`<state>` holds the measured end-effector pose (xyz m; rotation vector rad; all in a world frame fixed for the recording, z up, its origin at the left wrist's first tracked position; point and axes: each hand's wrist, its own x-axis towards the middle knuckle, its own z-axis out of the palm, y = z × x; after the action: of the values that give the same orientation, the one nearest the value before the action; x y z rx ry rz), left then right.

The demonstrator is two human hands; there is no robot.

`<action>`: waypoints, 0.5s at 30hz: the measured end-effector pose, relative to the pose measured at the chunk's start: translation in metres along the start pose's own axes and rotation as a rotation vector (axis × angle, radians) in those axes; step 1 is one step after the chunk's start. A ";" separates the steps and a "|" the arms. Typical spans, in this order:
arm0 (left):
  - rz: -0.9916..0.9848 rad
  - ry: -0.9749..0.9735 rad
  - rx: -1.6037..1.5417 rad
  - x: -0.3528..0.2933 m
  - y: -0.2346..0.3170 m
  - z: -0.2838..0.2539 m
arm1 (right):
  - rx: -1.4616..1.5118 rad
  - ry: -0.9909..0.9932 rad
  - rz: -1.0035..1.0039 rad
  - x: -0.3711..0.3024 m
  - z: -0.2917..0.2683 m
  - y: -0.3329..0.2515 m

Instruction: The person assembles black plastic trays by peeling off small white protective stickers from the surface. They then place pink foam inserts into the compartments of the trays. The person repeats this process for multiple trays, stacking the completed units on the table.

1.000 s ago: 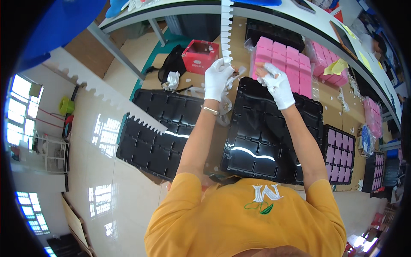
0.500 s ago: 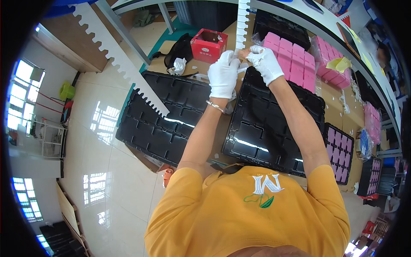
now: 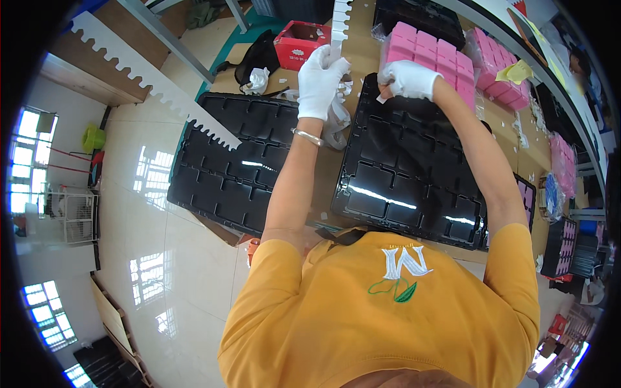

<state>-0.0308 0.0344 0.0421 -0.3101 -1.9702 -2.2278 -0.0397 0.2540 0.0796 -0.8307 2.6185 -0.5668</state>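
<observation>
A notched strip (image 3: 340,26) points lengthwise at the left hand (image 3: 317,85), its grip unclear, while the right hand (image 3: 410,81) pinches a scrap (image 3: 381,99).

The room is brightly lit, daylight being admitted through overexposed windows (image 3: 27,155) at left, where blue fringing is seen. Their grids are mirrored on the glossy floor (image 3: 194,258), and the black trays (image 3: 388,174) are streaked with white glare. Straight edges are bowed outward, and the corners are lost in black.
</observation>
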 end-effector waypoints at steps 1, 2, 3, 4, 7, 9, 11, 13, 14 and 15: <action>0.000 0.011 0.010 -0.002 0.004 0.000 | -0.064 -0.022 0.054 0.004 0.004 -0.002; 0.000 0.021 0.020 -0.004 0.007 0.000 | -0.128 -0.044 0.107 0.010 0.009 -0.005; 0.000 0.030 0.030 -0.005 0.009 0.000 | -0.192 -0.066 0.161 0.014 0.012 -0.009; -0.035 0.038 -0.005 -0.007 0.013 0.001 | -0.210 -0.099 0.199 0.016 0.013 -0.014; -0.095 0.056 -0.079 -0.010 0.018 0.002 | -0.301 -0.082 0.382 0.024 0.026 -0.018; -0.077 0.062 -0.085 -0.012 0.017 0.001 | -0.351 -0.139 0.416 0.021 0.019 -0.025; -0.138 0.056 -0.136 -0.013 0.018 0.001 | -0.324 -0.095 0.466 0.015 0.016 -0.025; -0.172 0.049 -0.159 -0.015 0.019 0.002 | -0.266 -0.050 0.431 0.011 0.019 -0.014; -0.169 0.044 -0.156 -0.014 0.019 0.003 | -0.242 -0.021 0.412 0.012 0.020 -0.008; -0.165 0.040 -0.154 -0.014 0.018 0.003 | -0.065 0.187 0.353 0.012 0.023 -0.002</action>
<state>-0.0130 0.0347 0.0563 -0.1233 -1.8707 -2.4733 -0.0386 0.2390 0.0585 -0.3288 2.8743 -0.4810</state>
